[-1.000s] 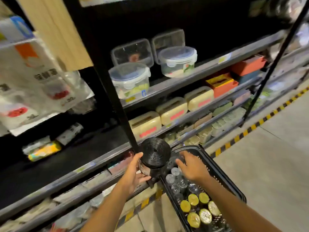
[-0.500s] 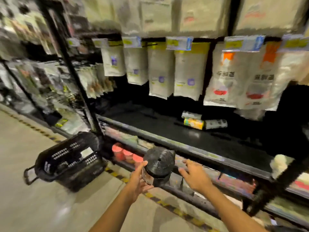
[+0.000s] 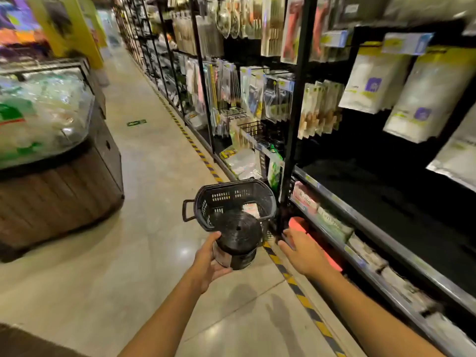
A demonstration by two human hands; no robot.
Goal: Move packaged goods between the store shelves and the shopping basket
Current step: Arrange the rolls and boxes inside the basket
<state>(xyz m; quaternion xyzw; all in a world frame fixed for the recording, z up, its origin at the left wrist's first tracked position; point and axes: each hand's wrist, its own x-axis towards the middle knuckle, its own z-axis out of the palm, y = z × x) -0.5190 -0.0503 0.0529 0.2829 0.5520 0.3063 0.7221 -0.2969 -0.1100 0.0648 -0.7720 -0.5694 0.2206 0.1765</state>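
The left hand (image 3: 209,262) is curled round the near side of a black roll (image 3: 238,234), thumb up against its top rim and fingers beneath, where a paler band wraps the lower part. The right hand (image 3: 302,252) is just beside the roll on the far side, apart from it, fingers spread and holding nothing. The roll looks like tightly wound thin plastic, so it is probably firm as a whole, fairly light, and in no danger of breaking. Its glossy wound face could slide in a one-sided hold, though. The surest hold would be round the drum's sides, with the free hand closing on the opposite flank or supporting the base. Just beyond the hands, the shopping basket (image 3: 221,199) stands open on the floor (image 3: 154,202). To the right of the hands run the store shelves (image 3: 322,186).
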